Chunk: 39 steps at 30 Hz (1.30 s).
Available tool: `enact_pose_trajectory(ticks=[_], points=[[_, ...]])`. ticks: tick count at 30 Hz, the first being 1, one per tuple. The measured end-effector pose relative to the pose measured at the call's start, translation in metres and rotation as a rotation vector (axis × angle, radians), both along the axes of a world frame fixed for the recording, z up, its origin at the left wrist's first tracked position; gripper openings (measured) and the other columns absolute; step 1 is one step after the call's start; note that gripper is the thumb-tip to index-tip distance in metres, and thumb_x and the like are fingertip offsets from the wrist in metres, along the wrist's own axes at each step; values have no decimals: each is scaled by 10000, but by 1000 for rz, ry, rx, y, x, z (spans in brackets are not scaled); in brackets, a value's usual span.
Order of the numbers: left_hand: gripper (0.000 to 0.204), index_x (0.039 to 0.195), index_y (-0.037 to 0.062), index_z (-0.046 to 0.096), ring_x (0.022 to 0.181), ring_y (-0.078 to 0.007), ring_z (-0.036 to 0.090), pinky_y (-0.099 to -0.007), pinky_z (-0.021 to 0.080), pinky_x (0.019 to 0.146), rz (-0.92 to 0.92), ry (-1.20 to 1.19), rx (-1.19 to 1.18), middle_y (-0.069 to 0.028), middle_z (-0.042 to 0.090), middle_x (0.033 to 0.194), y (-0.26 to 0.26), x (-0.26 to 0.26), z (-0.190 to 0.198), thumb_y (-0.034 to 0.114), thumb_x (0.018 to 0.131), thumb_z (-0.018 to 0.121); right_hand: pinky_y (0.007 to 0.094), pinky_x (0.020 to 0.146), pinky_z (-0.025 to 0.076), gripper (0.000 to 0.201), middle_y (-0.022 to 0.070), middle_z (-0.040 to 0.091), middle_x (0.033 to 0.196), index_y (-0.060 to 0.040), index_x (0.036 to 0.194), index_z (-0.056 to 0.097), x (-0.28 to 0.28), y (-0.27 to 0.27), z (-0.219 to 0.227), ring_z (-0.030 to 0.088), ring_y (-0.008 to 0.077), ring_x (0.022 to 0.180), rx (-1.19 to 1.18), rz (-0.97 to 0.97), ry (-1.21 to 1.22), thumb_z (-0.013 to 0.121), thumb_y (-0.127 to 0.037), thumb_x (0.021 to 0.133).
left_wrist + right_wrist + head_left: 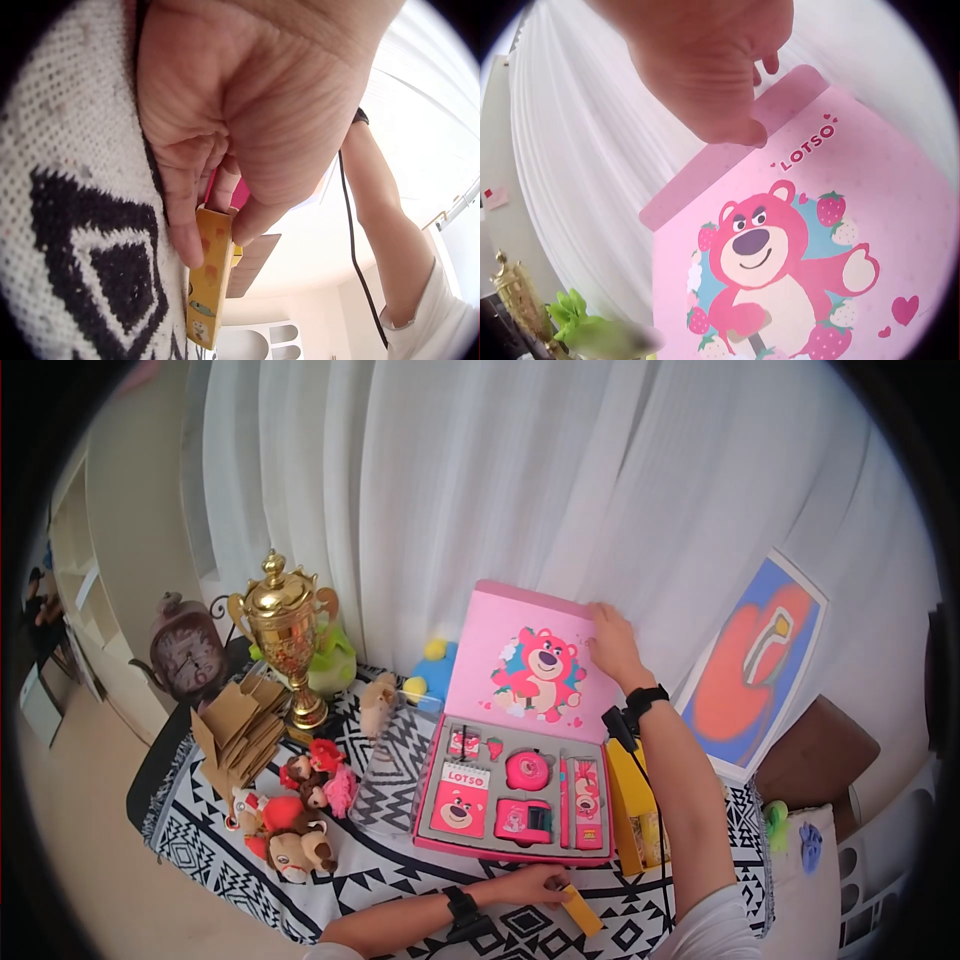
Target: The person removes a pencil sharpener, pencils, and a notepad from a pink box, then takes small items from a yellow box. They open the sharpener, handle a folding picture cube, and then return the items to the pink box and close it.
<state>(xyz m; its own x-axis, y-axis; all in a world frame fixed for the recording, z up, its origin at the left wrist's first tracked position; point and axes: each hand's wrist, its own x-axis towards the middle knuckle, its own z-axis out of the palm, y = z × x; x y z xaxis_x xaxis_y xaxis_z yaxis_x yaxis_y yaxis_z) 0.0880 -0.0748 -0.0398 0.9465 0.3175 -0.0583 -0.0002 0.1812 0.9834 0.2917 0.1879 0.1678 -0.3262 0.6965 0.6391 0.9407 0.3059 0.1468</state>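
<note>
A pink gift box stands open, its bear-printed lid raised against the curtain. In its grey tray sit a LOTSO notepad, a round pink item, a square pink item and pens. My right hand grips the lid's upper right corner; in the right wrist view the hand has its thumb on the lid's front. My left hand, in front of the box, pinches a small yellow box between thumb and fingers; the left wrist view shows the hand holding the yellow box at one end.
Left stand a gold trophy, folded cardboard, plush toys and a clear plastic cover. Right of the pink box are a yellow box and a framed picture. A black cable hangs by my right arm.
</note>
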Motion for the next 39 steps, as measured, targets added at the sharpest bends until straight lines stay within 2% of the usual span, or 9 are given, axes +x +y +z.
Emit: enact_pose_trajectory(ticks=[4, 8, 12, 17, 19, 20, 27, 30, 39], points=[[263, 1042, -39, 524, 801, -128, 664, -246, 556, 704, -14, 17, 54, -96, 626, 939, 3, -3, 8, 175, 931, 629, 465, 921, 438, 502, 174, 551, 1129, -30, 1231, 533, 7, -1, 15, 514, 368, 1108, -103, -65, 11, 664, -108, 752], [254, 1048, -41, 528, 805, -134, 672, -249, 561, 710, -14, 41, 78, -95, 641, 927, 3, -3, 8, 165, 933, 624, 448, 854, 465, 282, 156, 559, 1032, -27, 1022, 642, -12, -27, 37, 552, 330, 978, -128, -89, -7, 621, -248, 849], [251, 1047, -45, 524, 805, -140, 679, -252, 564, 711, 4, 12, 31, -101, 643, 926, 2, -1, 0, 153, 930, 625, 413, 723, 480, 428, 157, 600, 842, -7, 870, 656, -10, -52, 57, 590, 325, 791, -96, 47, 160, 575, -427, 900], [256, 1030, -45, 522, 790, -149, 682, -254, 561, 689, 17, 6, 75, -103, 641, 921, 3, -3, 6, 160, 925, 634, 413, 568, 457, 312, 176, 609, 645, -15, 881, 630, -45, -147, 65, 596, 372, 631, -399, 84, 276, 614, -326, 893], [286, 1058, -16, 546, 791, -101, 671, -229, 514, 686, 12, 14, 115, -58, 654, 893, 2, -2, 2, 229, 935, 630, 409, 736, 483, 390, 172, 666, 911, -11, 1039, 623, -51, -184, 39, 628, 350, 821, -217, 320, 76, 693, -331, 828], [282, 1049, -12, 549, 790, -101, 669, -234, 512, 677, 25, 26, 60, -58, 649, 884, 1, -2, 3, 234, 937, 629, 423, 832, 466, 522, 147, 654, 1062, -24, 1149, 595, -54, -208, 23, 622, 326, 936, -311, 227, -15, 727, -374, 783], [293, 1091, -36, 533, 783, -141, 675, -255, 541, 701, 29, 42, 96, -94, 637, 914, -1, -3, 8, 207, 944, 606, 452, 1021, 383, 637, 154, 492, 1375, -153, 1355, 501, -73, -253, -54, 486, 371, 1228, -582, 361, -31, 716, -355, 791], [287, 1069, -68, 517, 737, -160, 669, -263, 562, 649, 86, -17, 142, -108, 616, 860, -3, -6, 19, 142, 907, 626, 496, 1047, 347, 602, 163, 418, 1441, -212, 1382, 487, -81, -262, -83, 428, 404, 1282, -572, 338, -178, 684, -312, 822], [305, 1108, -75, 530, 738, -167, 669, -279, 559, 660, 57, -38, 146, -115, 617, 876, -1, -3, 14, 133, 904, 620, 524, 1036, 356, 530, 178, 408, 1445, -215, 1360, 512, -89, -268, -91, 402, 443, 1290, -586, 302, -48, 648, -277, 851]])
